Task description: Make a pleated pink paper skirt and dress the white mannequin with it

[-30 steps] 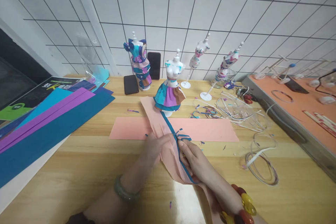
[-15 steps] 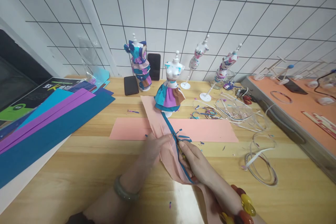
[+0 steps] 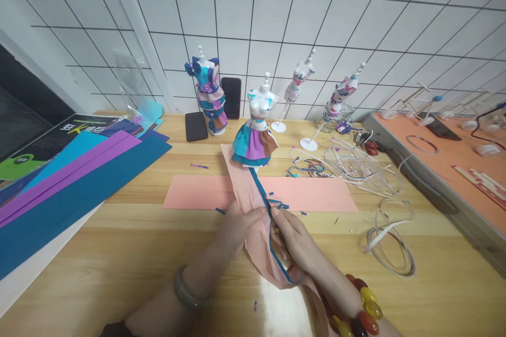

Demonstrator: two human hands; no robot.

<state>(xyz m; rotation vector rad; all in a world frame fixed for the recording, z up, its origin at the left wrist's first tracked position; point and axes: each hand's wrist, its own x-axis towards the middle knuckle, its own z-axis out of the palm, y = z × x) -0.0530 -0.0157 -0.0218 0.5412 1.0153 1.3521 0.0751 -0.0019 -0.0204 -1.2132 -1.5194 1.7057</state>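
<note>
A long pink crepe paper strip (image 3: 256,245) with a narrow dark blue edge runs from beneath a dressed mini mannequin toward me. My left hand (image 3: 235,226) pinches this strip, thumb on top near the blue edging. Closed fingers of my right hand (image 3: 292,234) grip small gold-handled scissors (image 3: 276,229), mostly hidden by the hand, with the dark tip at the blue edge. Thumbs of both hands almost meet there. The mannequin (image 3: 261,102) wears a skirt of teal, purple and brown panels. Under the strip, a flat pink paper band (image 3: 316,194) lies crosswise.
Blue scraps (image 3: 279,204) lie beside my hands. Behind stand another dressed mannequin (image 3: 209,89), two bare ones, and two phones. Coloured paper sheets (image 3: 90,195) are stacked left. Tangled cords (image 3: 356,168) and a raised orange-topped shelf (image 3: 470,168) occupy the right.
The pink strip's far end has shifted right. My left hand has moved slightly right along with it, its thumb now closer to my right thumb. Both hands keep their hold.
</note>
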